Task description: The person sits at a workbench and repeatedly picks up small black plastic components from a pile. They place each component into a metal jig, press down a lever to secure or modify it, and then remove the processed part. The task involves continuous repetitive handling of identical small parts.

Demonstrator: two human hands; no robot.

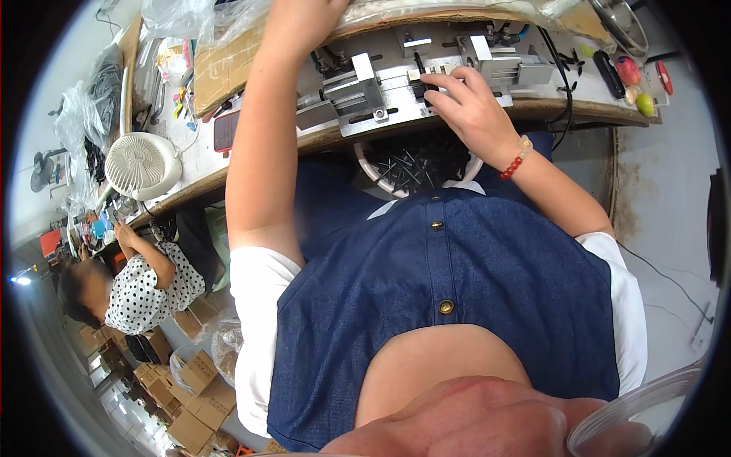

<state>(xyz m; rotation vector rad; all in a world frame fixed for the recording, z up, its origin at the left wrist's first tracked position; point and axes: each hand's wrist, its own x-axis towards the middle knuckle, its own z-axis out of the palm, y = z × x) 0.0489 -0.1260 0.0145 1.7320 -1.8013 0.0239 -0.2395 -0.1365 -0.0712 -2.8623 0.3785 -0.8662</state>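
My right hand (474, 110) is at the metal fixture (400, 95), its thumb and fingertips closed on a small black part (420, 85) at the middle of it. Steel blocks stand to either side, the left slide block (367, 80) and the right slide block (480, 52). My left hand (308, 17) reaches far forward over the cardboard at the bench's back; its fingers run past the picture's top edge, so their hold is hidden. Below the fixture, a white-rimmed basket (369, 164) holds many thin black pieces (415, 164).
Left of my arm lie a phone (225, 131) and a white fan (143, 166). Black cables (567, 84) hang over the bench's right side, near a green fruit (645, 104) and a metal bowl (626, 27). Farther left sits a co-worker (152, 286), with cardboard boxes (199, 373) behind.
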